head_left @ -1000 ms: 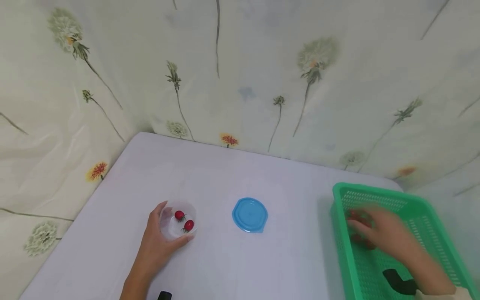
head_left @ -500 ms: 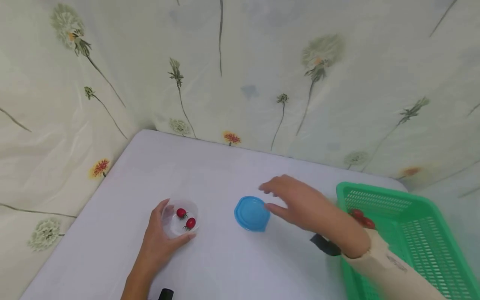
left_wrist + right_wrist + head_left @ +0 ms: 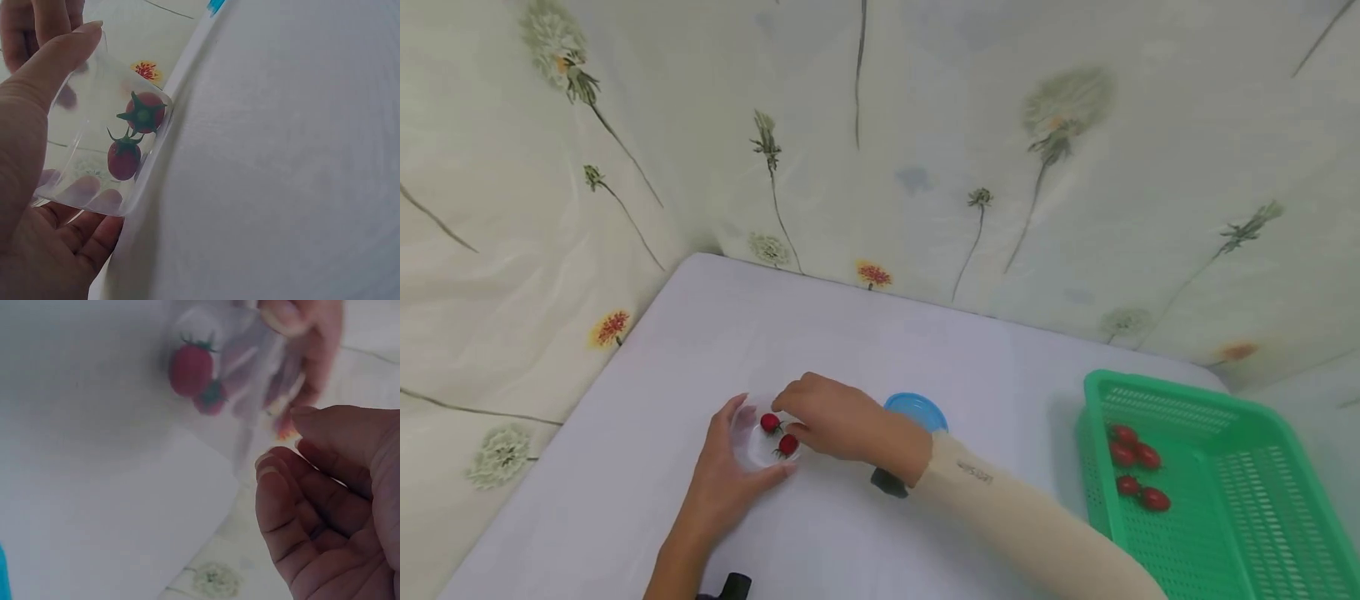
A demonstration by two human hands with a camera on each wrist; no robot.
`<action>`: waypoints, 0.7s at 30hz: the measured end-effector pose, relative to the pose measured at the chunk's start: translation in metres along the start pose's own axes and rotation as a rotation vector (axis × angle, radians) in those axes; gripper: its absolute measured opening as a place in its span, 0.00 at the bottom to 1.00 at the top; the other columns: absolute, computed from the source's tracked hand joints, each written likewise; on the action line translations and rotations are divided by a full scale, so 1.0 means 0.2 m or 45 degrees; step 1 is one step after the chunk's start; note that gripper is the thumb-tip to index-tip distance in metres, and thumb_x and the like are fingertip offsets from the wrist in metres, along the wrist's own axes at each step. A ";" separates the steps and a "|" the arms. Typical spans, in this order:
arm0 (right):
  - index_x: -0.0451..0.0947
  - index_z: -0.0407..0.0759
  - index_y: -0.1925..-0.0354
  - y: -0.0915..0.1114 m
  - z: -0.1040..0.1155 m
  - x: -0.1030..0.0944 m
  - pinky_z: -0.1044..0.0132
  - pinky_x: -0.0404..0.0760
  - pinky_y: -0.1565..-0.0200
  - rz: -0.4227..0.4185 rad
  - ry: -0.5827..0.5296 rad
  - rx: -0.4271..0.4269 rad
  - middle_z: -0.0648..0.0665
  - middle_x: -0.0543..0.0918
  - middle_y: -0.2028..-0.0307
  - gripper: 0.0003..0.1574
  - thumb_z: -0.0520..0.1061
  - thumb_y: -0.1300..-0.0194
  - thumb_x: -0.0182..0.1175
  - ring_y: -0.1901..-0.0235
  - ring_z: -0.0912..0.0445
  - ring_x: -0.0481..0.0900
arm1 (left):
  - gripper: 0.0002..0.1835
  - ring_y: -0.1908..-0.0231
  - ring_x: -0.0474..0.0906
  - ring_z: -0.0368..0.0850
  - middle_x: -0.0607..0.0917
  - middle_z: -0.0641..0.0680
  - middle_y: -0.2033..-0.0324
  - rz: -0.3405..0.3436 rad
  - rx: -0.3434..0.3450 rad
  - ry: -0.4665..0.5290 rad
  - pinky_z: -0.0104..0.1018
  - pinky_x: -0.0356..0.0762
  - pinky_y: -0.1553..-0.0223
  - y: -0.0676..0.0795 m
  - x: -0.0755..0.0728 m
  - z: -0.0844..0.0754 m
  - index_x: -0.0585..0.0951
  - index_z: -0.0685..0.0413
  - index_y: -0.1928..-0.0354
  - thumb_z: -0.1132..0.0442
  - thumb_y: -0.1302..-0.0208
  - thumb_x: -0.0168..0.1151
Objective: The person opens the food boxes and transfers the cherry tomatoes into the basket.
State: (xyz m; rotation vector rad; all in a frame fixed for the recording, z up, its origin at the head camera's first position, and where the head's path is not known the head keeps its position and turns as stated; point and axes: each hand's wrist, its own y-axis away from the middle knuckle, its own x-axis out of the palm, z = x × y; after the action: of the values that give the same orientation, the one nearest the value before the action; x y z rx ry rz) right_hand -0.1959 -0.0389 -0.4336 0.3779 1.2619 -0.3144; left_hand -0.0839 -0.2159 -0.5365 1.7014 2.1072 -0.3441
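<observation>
A clear plastic cup (image 3: pixel 752 454) stands on the table, its side gripped by my left hand (image 3: pixel 722 475). Inside lie two small red tomatoes with green stems, one tomato (image 3: pixel 770 423) farther back and the other tomato (image 3: pixel 787 446) nearer. Over the cup's right rim reaches my right hand (image 3: pixel 842 419), fingers loosely bent. In the right wrist view, the right hand (image 3: pixel 337 500) shows nothing between its thumb and fingers. The left wrist view shows both tomatoes (image 3: pixel 124 157) through the cup wall, with left fingers around the cup.
A blue lid (image 3: pixel 921 408) lies on the white table (image 3: pixel 865 333), partly hidden by the right forearm. At the right, a green basket (image 3: pixel 1217 492) holds several red tomatoes (image 3: pixel 1148 456). A flowered cloth (image 3: pixel 887 167) hangs behind the table.
My right hand has come out of the green basket and moved left, past the blue lid, to the cup. The left hand keeps its grip on the cup, and both tomatoes stay inside.
</observation>
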 end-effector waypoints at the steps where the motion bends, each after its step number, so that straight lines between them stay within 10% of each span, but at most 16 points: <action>1: 0.83 0.48 0.41 -0.03 0.01 0.02 0.73 0.79 0.46 0.004 0.057 -0.021 0.52 0.85 0.46 0.19 0.45 0.28 0.68 0.46 0.57 0.78 | 0.65 0.26 0.63 0.54 0.68 0.54 0.26 0.000 0.011 0.005 0.61 0.62 0.29 0.00 0.00 0.00 0.53 0.39 0.19 0.39 0.53 0.85; 9: 0.79 0.57 0.34 -0.17 0.11 0.13 0.74 0.81 0.53 0.065 0.475 -0.032 0.55 0.85 0.49 0.32 0.46 0.34 0.75 0.50 0.60 0.80 | 0.64 0.25 0.59 0.56 0.62 0.55 0.23 -0.006 0.051 -0.026 0.63 0.62 0.31 0.01 0.00 0.01 0.52 0.39 0.18 0.36 0.51 0.82; 21: 0.86 0.54 0.54 -0.23 0.19 0.21 0.68 0.85 0.61 0.076 0.515 0.111 0.56 0.85 0.64 0.09 0.46 0.33 0.71 0.61 0.60 0.82 | 0.61 0.26 0.63 0.56 0.68 0.56 0.27 -0.018 0.102 -0.017 0.58 0.59 0.27 0.00 0.01 0.01 0.53 0.46 0.19 0.49 0.48 0.84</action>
State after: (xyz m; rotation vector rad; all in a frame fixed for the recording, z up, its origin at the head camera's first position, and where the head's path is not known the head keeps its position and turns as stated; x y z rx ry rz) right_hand -0.1709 -0.0980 -0.4694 0.5726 1.6319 -0.2489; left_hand -0.0839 -0.2149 -0.5387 1.7243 2.1236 -0.4483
